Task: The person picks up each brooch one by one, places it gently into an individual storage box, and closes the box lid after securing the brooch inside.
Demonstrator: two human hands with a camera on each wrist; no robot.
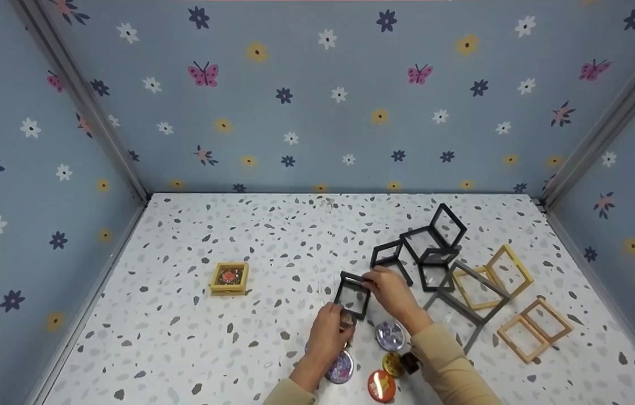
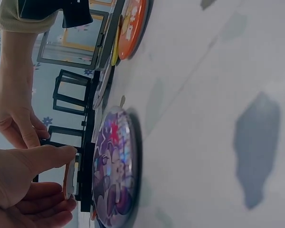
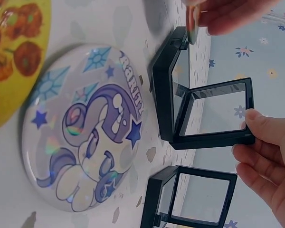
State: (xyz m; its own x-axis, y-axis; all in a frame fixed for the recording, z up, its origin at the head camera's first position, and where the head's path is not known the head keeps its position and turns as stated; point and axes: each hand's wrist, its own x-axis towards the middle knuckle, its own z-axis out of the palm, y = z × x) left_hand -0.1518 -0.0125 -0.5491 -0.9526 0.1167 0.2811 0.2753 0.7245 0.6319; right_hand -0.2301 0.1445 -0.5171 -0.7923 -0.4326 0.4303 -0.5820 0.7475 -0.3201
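Pinched a small disc (image 2: 70,179) in the left hand (image 1: 326,333) at six o'clock of the black frame (image 1: 353,297), and the raised lid (image 3: 217,109) in the right hand (image 1: 390,291) at two o'clock; likely risked a crooked fit from lowering too early
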